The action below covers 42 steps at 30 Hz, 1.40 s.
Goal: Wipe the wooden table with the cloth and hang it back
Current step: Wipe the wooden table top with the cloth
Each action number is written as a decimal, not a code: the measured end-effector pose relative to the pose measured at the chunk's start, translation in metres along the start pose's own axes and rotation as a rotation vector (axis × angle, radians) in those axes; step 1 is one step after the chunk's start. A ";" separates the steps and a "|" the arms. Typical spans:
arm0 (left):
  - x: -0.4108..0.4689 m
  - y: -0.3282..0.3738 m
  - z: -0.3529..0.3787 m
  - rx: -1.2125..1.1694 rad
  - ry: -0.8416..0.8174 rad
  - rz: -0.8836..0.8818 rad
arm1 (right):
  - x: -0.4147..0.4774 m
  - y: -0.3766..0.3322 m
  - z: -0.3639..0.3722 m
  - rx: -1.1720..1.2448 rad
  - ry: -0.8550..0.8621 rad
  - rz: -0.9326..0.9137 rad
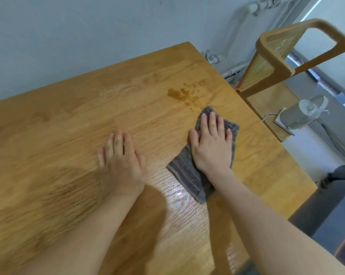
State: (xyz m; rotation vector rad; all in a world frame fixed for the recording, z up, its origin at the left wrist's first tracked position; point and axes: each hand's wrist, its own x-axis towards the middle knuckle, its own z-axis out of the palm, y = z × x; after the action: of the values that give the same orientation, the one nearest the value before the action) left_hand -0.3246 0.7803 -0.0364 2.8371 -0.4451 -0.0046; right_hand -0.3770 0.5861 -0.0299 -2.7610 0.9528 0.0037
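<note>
A grey striped cloth [187, 173] lies flat on the wooden table [68, 120], right of the middle. My right hand [212, 143] presses down on it with straight, spread fingers. My left hand [121, 161] rests flat on the bare wood to the left of the cloth, fingers straight. A patch of brown drops [184, 94] sits on the wood just beyond the cloth's far tip. The wood nearer than the cloth shines wet.
A wooden chair with a woven cane back [276, 54] stands at the table's right side. A small white fan [304, 114] sits on its seat. A grey wall with pipes [239, 26] runs behind the table. The right table edge is close to the cloth.
</note>
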 end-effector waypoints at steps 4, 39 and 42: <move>-0.004 0.000 -0.001 0.039 -0.001 0.019 | -0.032 -0.055 0.012 0.013 -0.141 -0.446; 0.000 0.006 -0.002 0.008 0.046 -0.077 | 0.079 -0.020 -0.001 -0.003 -0.128 -0.592; 0.000 0.007 -0.001 -0.005 0.050 -0.077 | 0.110 -0.008 -0.005 -0.058 -0.105 -0.372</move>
State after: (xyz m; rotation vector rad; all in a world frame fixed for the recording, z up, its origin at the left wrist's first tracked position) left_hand -0.3265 0.7745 -0.0334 2.8403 -0.3240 0.0505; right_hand -0.2851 0.5242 -0.0320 -2.9142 0.4096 0.1159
